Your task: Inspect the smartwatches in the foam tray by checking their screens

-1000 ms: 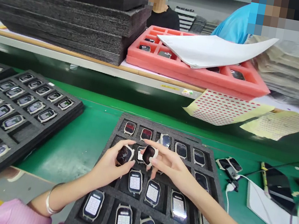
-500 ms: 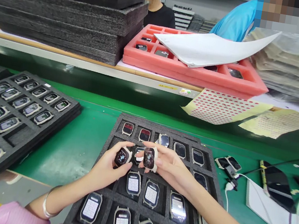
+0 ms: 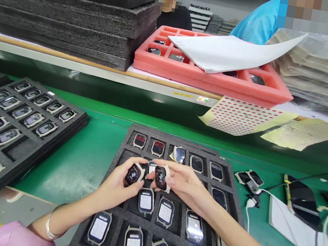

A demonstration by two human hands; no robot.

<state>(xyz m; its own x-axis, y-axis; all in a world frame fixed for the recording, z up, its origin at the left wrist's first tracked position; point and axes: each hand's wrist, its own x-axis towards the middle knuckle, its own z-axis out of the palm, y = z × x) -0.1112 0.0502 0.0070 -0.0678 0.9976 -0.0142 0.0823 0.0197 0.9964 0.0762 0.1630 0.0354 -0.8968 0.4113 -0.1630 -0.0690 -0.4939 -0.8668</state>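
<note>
My left hand grips a strapless smartwatch, its dark screen showing a small bluish figure. Another smartwatch with a similar dark screen and light case is held between the fingers of my right hand. Both are raised side by side above a black foam tray. Several more watches lie in the tray's compartments, such as one with a white lit screen just below my hands. A watch in the tray is partly hidden behind my fingers.
A second foam tray of watches lies at left. A red foam tray with papers stands on the shelf, beside stacked black foam. Cables, two dark watches and a phone lie at right. Two people are behind the shelf.
The watch in my right hand has turned slightly and shifted a little left, nearer the other watch. My left hand stays almost in place, and the view has shifted very slightly.
</note>
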